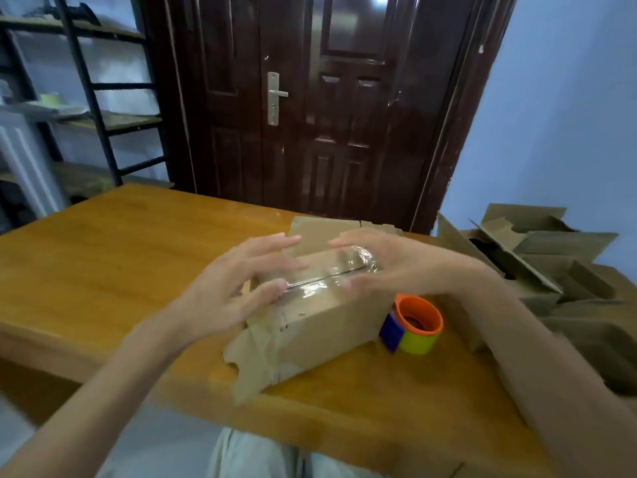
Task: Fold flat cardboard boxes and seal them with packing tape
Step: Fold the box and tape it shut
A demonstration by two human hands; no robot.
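So the cardboard box [320, 315] sits on the wooden table [113, 257], about mid-table toward the near edge, and it's pretty beat up. Its top seam is covered with a strip of clear packing tape [331, 274] that looks wrinkly and shiny. The flaps at the near-left end are loose and ragged, splaying out onto the tabletop.

Left hand [238, 288] rests on the left end of the top, fingers spread wide, thumb pressing down on the tape; it isn't gripping anything. Right hand [389, 263] is the same deal on the right end, flat and open, fingers laid across the taped seam. Both are a bit motion-blurred.

Just right of the box, touching or nearly so, there's a tape dispenser [413, 326] with an orange ring, green body and a blue bit. Further right, a messy pile of boxes [551, 270] sits half-folded. A dark door [310, 98] is behind the table, and metal shelves [86, 98] stand far left.
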